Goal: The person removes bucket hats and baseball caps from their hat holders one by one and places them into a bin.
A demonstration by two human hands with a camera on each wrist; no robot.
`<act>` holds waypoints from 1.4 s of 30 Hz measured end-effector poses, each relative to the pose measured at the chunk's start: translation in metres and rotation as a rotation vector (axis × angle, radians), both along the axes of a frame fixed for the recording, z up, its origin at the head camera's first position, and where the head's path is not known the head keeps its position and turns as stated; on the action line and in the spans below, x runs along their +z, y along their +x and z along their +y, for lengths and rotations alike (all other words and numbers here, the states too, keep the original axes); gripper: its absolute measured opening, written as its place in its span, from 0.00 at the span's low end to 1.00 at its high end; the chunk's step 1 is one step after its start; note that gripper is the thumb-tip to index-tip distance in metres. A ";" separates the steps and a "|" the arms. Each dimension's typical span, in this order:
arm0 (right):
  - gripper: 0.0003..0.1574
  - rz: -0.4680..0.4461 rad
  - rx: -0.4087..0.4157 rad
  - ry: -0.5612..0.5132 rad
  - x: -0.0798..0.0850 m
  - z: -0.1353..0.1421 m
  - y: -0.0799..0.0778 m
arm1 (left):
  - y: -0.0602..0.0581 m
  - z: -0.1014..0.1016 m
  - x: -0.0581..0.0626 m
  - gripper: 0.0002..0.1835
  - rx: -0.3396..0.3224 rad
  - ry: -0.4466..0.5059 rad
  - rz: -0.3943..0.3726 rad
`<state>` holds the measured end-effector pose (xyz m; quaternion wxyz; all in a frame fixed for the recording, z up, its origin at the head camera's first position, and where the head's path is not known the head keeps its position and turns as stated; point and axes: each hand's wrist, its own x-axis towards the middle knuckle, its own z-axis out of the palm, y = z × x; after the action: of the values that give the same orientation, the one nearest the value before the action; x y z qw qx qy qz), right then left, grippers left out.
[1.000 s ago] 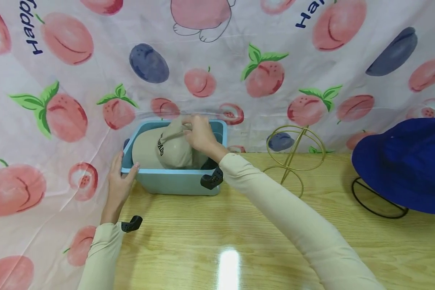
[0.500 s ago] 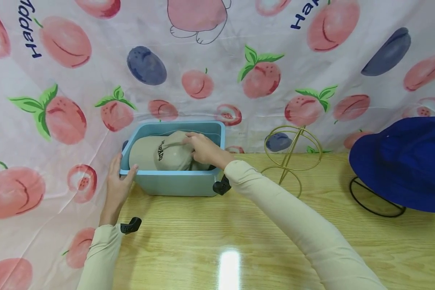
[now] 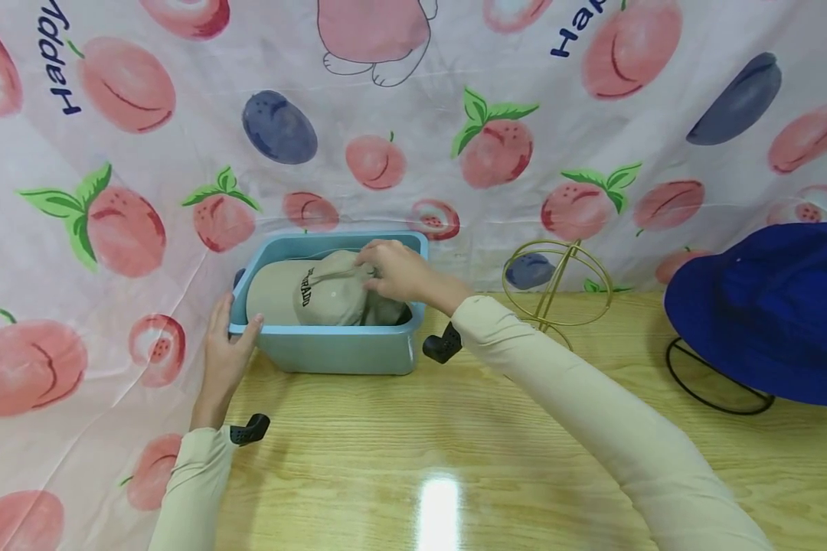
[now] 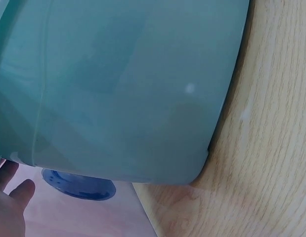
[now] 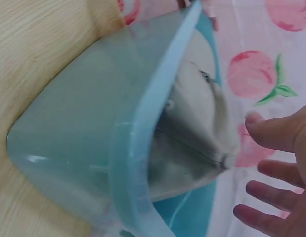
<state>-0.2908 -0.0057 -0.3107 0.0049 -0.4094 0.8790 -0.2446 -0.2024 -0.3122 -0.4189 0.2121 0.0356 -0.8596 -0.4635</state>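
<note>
A beige baseball cap [image 3: 327, 295] with dark lettering lies in the light blue plastic bin [image 3: 338, 348]. In the right wrist view, the cap's crown [image 5: 197, 128] rises above the rim. My right hand [image 3: 400, 272] is over the bin's right part; the right wrist view shows its fingers [image 5: 274, 195] spread and apart from the cap. My left hand [image 3: 227, 340] rests at the bin's front left corner, thumb at the front rim and fingers along the left side. In the left wrist view, its fingertips [image 4: 9, 170] touch the rim's edge.
A gold wire stand [image 3: 558, 283] is right of the bin. Farther right, a blue bucket hat [image 3: 765, 314] sits on a black wire stand [image 3: 720, 390]. Fruit-printed cloth [image 3: 386, 107] hangs behind and to the left of the wooden table [image 3: 344, 444].
The cap's crown has sunk lower into the bin. My right hand has come away from it and shifted right. The left hand stays at the corner.
</note>
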 end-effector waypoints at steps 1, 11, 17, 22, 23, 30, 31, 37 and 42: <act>0.23 -0.003 0.000 -0.004 0.003 0.003 0.001 | 0.000 0.000 0.001 0.40 0.001 0.001 0.003; 0.25 0.036 0.012 0.021 0.027 0.039 0.009 | 0.001 0.002 0.002 0.40 0.009 -0.011 -0.022; 0.25 0.041 -0.002 0.029 0.043 0.067 0.019 | 0.004 0.003 0.002 0.40 0.015 -0.013 -0.040; 0.25 0.076 0.003 -0.007 0.053 0.090 0.024 | 0.005 0.004 0.006 0.41 0.010 0.001 -0.058; 0.25 0.086 0.005 -0.016 0.054 0.094 0.024 | 0.005 0.005 0.006 0.41 0.010 -0.002 -0.059; 0.24 0.071 -0.030 -0.019 0.063 0.126 0.032 | 0.004 0.004 0.008 0.41 -0.005 -0.038 -0.059; 0.24 0.069 -0.033 -0.017 0.064 0.130 0.034 | 0.005 0.004 0.008 0.41 -0.007 -0.042 -0.062; 0.22 0.135 -0.065 -0.023 0.065 0.155 0.036 | 0.005 0.003 0.008 0.41 0.000 -0.040 -0.061; 0.23 0.169 -0.093 -0.041 0.064 0.173 0.040 | 0.006 0.004 0.008 0.41 0.000 -0.039 -0.069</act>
<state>-0.2505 0.1675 -0.2471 -0.0890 -0.3871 0.8892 -0.2271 -0.1966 -0.3078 -0.4112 0.1830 0.0475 -0.8752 -0.4454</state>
